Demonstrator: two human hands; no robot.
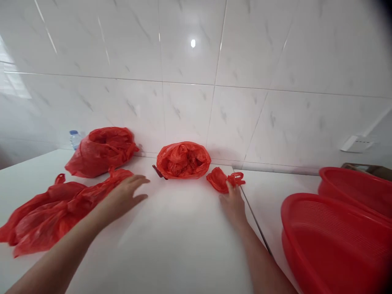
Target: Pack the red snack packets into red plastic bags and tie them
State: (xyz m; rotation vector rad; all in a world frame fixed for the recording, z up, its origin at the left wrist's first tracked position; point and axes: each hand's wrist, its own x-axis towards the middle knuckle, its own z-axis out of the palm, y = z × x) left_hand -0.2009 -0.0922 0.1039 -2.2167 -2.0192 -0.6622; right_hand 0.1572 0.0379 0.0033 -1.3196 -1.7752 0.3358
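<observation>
My left hand (124,196) hovers palm down with fingers spread over the white counter (177,237), its edge touching a flat, crumpled red plastic bag (52,212). My right hand (233,204) reaches forward and its fingertips touch a small crumpled red bag (222,179); whether the fingers grip it is not clear. Between the two hands, at the wall, an open red bag (183,160) sits with red contents inside. A dark thin object (159,172) lies just left of it.
A full red bag (102,150) leans at the back left, with a capped plastic bottle (74,139) behind it. Two red plastic baskets (333,241) stack at the right. A white wall socket (355,143) sits on the tiled wall.
</observation>
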